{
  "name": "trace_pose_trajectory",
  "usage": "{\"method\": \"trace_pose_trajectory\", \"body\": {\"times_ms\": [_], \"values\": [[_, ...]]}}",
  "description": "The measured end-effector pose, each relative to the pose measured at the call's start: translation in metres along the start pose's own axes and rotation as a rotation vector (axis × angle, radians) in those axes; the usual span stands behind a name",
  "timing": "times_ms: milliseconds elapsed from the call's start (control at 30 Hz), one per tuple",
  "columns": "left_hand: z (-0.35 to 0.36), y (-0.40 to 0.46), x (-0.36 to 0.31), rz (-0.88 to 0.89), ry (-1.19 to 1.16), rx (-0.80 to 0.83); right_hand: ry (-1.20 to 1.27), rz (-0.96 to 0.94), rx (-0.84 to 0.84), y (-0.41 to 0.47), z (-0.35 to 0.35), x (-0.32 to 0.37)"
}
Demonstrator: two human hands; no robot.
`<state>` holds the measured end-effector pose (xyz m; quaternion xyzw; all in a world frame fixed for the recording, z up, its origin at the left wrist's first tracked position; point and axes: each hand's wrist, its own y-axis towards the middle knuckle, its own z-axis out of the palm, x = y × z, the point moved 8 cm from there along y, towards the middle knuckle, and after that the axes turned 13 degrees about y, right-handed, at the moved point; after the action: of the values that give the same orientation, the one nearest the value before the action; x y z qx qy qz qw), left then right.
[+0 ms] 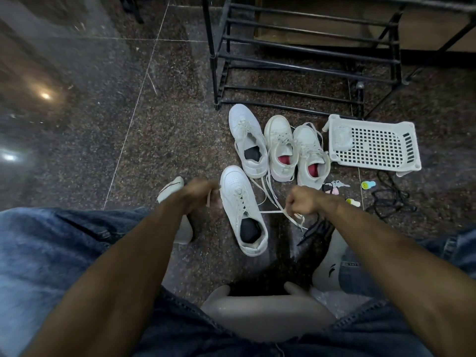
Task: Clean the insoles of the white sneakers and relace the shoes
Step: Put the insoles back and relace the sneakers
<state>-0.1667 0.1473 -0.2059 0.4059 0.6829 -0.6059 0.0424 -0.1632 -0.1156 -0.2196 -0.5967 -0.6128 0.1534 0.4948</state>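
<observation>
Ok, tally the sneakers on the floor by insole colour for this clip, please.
Dark insole: 2, the nearest sneaker whose lace ends the left hand and right hand hold, and the far-left sneaker.
Pink insole: 2, the middle sneaker and the right sneaker.
Total: 4

The near sneaker [240, 207] is white with off-white laces [277, 212] and a black lining at its opening; a second white sneaker [247, 140] beyond it also shows black inside. The other pair [296, 150] is cream-white with pink-red insoles. The basket [373, 143] is white plastic pierced with a grid of square holes. The rack [296, 55] is black. The floor [167, 140] is dark brown speckled granite crossed by pale seams. The jeans [64, 248] are blue denim. The small caps [368, 185] are yellow-green.
</observation>
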Motion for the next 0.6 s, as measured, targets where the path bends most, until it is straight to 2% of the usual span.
{"method": "trace_pose_trajectory", "body": {"times_ms": [67, 200, 400, 533, 600], "values": [[0.0, -0.011, -0.029, 0.066, -0.048, -0.039, 0.099, -0.018, 0.064, -0.011, -0.005, 0.019], [0.014, -0.024, -0.068, 0.195, -0.049, -0.015, 0.262, -0.172, 0.125, -0.041, -0.026, 0.078], [0.053, -0.05, -0.092, 0.233, 0.171, 0.095, 0.636, -0.403, 0.004, -0.067, -0.062, 0.124], [0.054, -0.06, -0.097, 0.223, 0.232, 0.101, 0.9, -0.335, -0.056, -0.059, -0.052, 0.105], [0.05, -0.066, -0.104, 0.254, 0.296, 0.079, 0.909, -0.229, -0.064, -0.052, -0.039, 0.093]]}}
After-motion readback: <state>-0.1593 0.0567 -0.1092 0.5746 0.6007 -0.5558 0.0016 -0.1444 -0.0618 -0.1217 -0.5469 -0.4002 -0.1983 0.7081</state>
